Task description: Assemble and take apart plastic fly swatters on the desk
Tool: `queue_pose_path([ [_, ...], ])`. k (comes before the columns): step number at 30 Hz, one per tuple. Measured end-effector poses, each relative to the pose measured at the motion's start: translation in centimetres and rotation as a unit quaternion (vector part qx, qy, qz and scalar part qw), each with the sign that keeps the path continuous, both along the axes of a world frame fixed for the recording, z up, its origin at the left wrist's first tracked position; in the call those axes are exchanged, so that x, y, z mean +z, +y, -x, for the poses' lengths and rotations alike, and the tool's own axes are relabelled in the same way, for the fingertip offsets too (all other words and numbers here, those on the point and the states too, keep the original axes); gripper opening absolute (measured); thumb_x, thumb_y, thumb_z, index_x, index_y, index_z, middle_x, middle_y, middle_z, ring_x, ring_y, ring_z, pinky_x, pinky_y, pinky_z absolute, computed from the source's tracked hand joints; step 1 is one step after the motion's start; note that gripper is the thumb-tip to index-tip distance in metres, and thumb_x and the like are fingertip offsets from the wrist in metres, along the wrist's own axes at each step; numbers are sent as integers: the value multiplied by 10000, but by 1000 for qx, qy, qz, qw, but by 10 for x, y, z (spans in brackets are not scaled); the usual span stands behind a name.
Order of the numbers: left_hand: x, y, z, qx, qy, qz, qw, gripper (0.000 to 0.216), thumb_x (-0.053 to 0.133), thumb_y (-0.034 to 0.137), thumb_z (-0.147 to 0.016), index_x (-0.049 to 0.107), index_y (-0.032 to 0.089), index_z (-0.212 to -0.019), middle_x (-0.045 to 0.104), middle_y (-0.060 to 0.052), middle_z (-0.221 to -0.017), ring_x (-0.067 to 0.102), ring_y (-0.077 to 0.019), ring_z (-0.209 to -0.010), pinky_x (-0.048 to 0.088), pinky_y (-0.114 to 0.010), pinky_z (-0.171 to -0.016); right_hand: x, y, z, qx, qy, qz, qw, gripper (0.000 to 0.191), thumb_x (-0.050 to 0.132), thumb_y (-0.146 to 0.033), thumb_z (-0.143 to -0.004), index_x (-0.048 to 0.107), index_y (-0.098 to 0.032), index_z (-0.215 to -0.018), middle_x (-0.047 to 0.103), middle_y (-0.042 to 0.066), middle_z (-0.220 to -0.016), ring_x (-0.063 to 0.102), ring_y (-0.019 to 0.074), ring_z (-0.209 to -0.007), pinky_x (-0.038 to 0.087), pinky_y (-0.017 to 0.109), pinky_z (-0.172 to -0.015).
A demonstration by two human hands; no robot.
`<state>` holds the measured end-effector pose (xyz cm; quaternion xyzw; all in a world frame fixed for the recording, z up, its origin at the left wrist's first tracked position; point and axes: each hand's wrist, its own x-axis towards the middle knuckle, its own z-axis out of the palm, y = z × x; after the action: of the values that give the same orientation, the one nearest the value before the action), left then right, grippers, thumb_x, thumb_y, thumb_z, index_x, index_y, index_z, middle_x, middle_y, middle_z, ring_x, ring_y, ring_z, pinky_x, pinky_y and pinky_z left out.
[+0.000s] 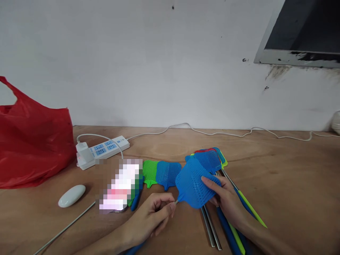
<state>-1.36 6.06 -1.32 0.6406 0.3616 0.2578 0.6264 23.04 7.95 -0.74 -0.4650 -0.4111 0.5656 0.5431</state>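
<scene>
Two hands meet on one swatter at the table's (292, 177) near edge. The right hand (225, 200) grips the blue head (195, 186) from 4 o'clock, fingers closed over its mesh and thumb beneath. The left hand (152, 216), at 8 o'clock of that head, pinches the rod (176, 202) between thumb and forefinger right at the head's neck; whether the rod is fully seated I cannot tell.

At 1 o'clock of the held head lies a pile (209, 159) of stacked swatters, handles running under the right hand. At 10 o'clock a green head (150, 172) and a second head (168, 173) lie flat, no rods showing on them. A bare rod (66, 228) lies far off at 8 o'clock. So, as I judge it, several are whole and a few are apart.

Farther out at 10 o'clock sit a power strip (103, 150) and a red bag (32, 148).
</scene>
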Motion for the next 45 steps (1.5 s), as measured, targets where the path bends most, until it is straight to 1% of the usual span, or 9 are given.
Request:
queue_pose_path([
  [4, -2, -2, 2, 18, 9, 1, 1000, 525, 491, 700, -893, 473, 206, -716, 344, 129, -381, 235, -54, -312, 144, -216, -394, 10, 19, -24, -257, 96, -53, 960, 485, 887, -383, -584, 425, -238, -574, 453, -92, -476, 375, 81, -398, 317, 204, -362],
  [7, -3, -2, 0, 24, 12, -20, 999, 533, 478, 699, -901, 522, 191, -745, 363, 117, -414, 280, -66, -355, 197, -224, -434, 11, 22, -24, -191, 83, -74, 975, 553, 811, -455, -696, 333, -234, -529, 312, -113, -391, 241, 52, -350, 235, 184, -327],
  [11, 0, -1, -1, 23, 33, -72, 997, 516, 490, 641, -923, 585, 173, -729, 415, 68, -543, 375, -100, -498, 258, -237, -510, 4, 12, -6, -75, -31, -24, 996, 448, 808, -543, -688, 499, -219, -671, 451, -93, -415, 303, 48, -323, 173, 167, -310],
  [16, 6, -1, -1, 40, 83, -122, 988, 464, 477, 553, -941, 609, 181, -698, 486, 22, -678, 447, -154, -688, 323, -256, -642, 0, 7, -1, -5, -89, -1, 996, 448, 778, -598, -695, 551, -212, -677, 390, -112, -368, 263, 45, -296, 155, 173, -305],
  [28, 7, -2, -1, 30, 106, -124, 986, 431, 463, 496, -945, 616, 173, -704, 472, 24, -681, 439, -155, -693, 315, -264, -653, -4, 8, 1, 107, -140, -21, 984, 385, 758, -530, -733, 598, -184, -675, 522, -71, -510, 429, 67, -358, 351, 165, -299],
  [31, 7, -2, -2, 24, 94, -117, 988, 442, 462, 516, -943, 605, 171, -707, 440, 31, -667, 402, -145, -662, 293, -259, -619, -3, 10, 2, 108, -111, -25, 988, 386, 824, -468, -676, 680, -184, -893, 657, -15, -681, 565, 116, -479, 437, 188, -335],
  [35, 8, -2, -2, 28, 81, -108, 990, 458, 479, 542, -937, 602, 168, -702, 414, 39, -657, 376, -135, -641, 274, -255, -596, 1, 11, 0, 83, -82, -14, 993, 668, 827, -494, -659, 622, -210, -1229, 726, 93, -1024, 655, 167, -642, 513, 226, -385],
  [41, 1, -1, -3, 66, 40, -81, 994, 488, 527, 610, -904, 590, 171, -699, 450, 46, -638, 406, -110, -586, 317, -223, -548, 4, 7, -2, 120, -120, -21, 985, 424, 738, -544, -746, 710, -177, -958, 709, 43, -800, 585, 114, -531, 439, 176, -362],
  [45, -7, 5, -2, 106, -11, 46, 993, 490, 567, 691, -845, 533, 205, -791, 441, 100, -478, 361, -71, -335, 248, -178, -340, 5, 3, 1, 191, -137, -5, 972, 426, 682, -578, -784, 693, -161, -869, 692, 28, -695, 531, 91, -442, 390, 165, -330],
])
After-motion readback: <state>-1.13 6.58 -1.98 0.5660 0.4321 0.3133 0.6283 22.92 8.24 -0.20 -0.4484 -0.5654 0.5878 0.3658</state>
